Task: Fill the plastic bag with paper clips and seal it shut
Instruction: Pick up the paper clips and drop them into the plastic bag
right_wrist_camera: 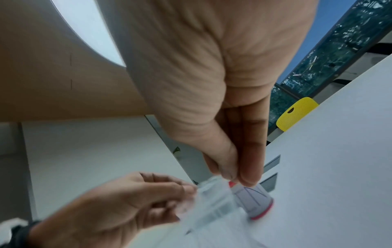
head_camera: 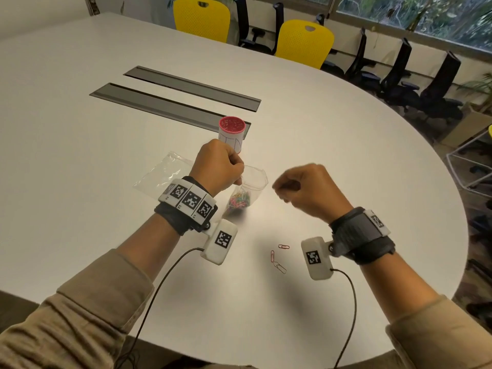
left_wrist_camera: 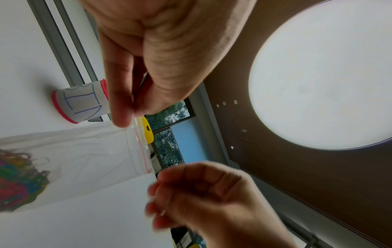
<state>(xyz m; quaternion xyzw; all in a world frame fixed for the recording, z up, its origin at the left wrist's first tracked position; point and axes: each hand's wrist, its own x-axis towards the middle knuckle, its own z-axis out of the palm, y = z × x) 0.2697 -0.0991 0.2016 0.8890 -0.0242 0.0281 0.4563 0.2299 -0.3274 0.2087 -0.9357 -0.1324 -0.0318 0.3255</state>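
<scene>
A clear zip bag [head_camera: 254,182] hangs over the white table [head_camera: 80,129] with a bunch of coloured paper clips [head_camera: 238,201] at its bottom. My left hand [head_camera: 239,177] pinches its top left corner between thumb and fingers, as the left wrist view shows, with the left hand [left_wrist_camera: 131,117] on the bag [left_wrist_camera: 84,151] by its red zip line. My right hand [head_camera: 278,189] is blurred, fingers curled, fingertips together just right of the bag's mouth. I see nothing between them. A pink-rimmed white cup [head_camera: 231,131] of clips stands behind.
A second, flat plastic bag [head_camera: 162,174] lies left of my left wrist. Three loose paper clips [head_camera: 278,258] lie near the front, between my wrists. Two grey cable trays [head_camera: 170,105] run across the table's middle. Yellow chairs [head_camera: 304,41] stand beyond the far edge.
</scene>
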